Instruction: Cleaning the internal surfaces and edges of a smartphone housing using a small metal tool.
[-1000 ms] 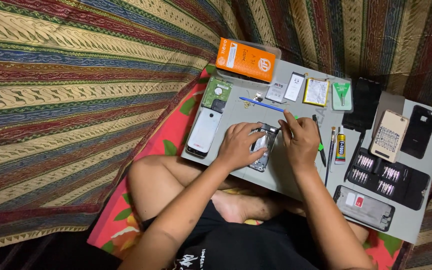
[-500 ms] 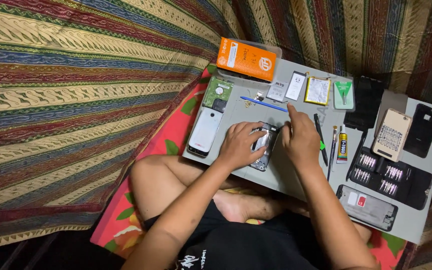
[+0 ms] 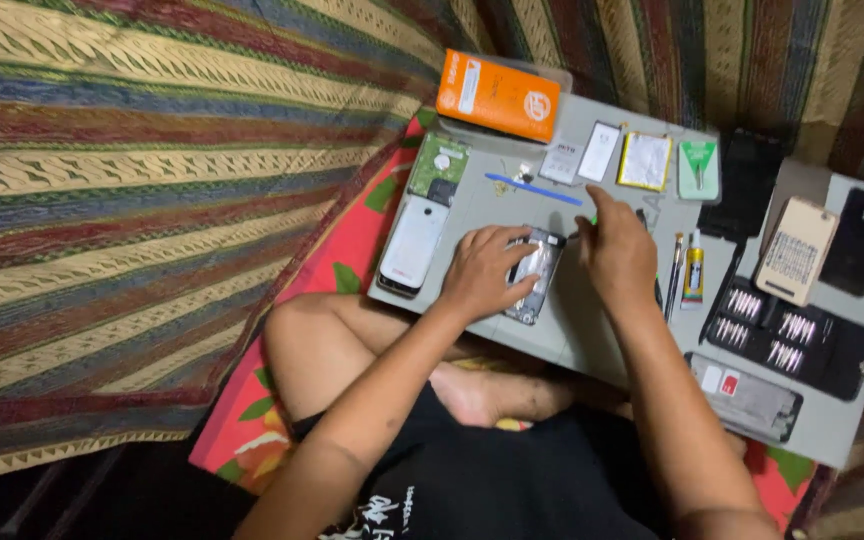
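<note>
Opened phone at tabletop centre, pinned under left hand; right hand, at three o'clock, pinching perhaps a thin tool; glue tube further right.

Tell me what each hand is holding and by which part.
Left hand lies over the opened phone, holding its left side against the grey board. Right hand grips a thin tool, mostly hidden; the hold cannot be told.

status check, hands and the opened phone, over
Left hand pinning opened phone on grey board. Right hand at its top edge, grip unclear. Blue tool and glue tube lie apart.
</note>
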